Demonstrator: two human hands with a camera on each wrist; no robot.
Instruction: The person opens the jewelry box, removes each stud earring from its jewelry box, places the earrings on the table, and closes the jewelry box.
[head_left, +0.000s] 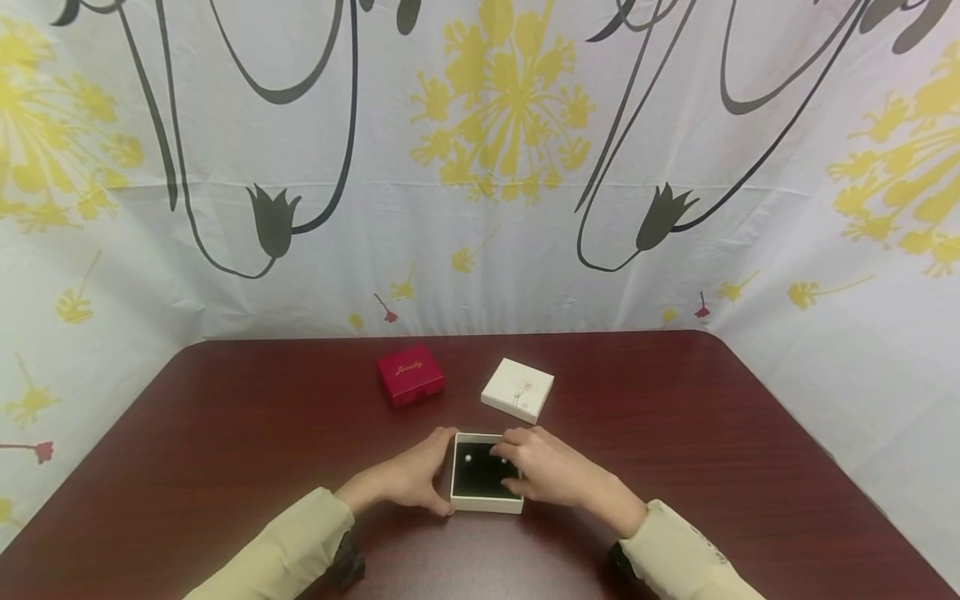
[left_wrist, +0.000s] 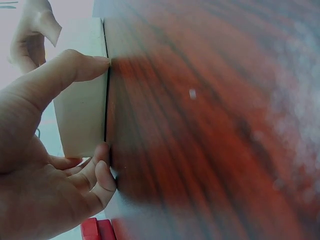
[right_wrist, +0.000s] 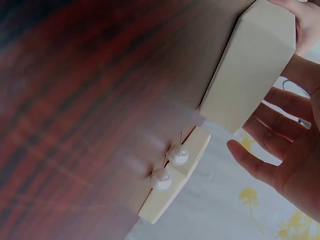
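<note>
White box (head_left: 486, 504) sits uncovered on the desk (head_left: 247, 433), pearls (head_left: 468, 458) on its dark insert (head_left: 476, 482); left hand (head_left: 412, 476) grips its side, right hand (head_left: 551, 468) reaches over, fingers relaxed; apparent lid (head_left: 517, 387) still off.

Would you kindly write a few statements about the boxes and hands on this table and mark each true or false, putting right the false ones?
1. The left hand grips the side of the open cream box. True.
2. Two small pale beads show against the black insert. True.
3. The right hand rests on the red jewelry box. False: it is over the open cream box.
4. In the head view, the red jewelry box lies to the right of the white lid. False: it lies to the left.
5. The red jewelry box stands open. False: it is closed.
</note>
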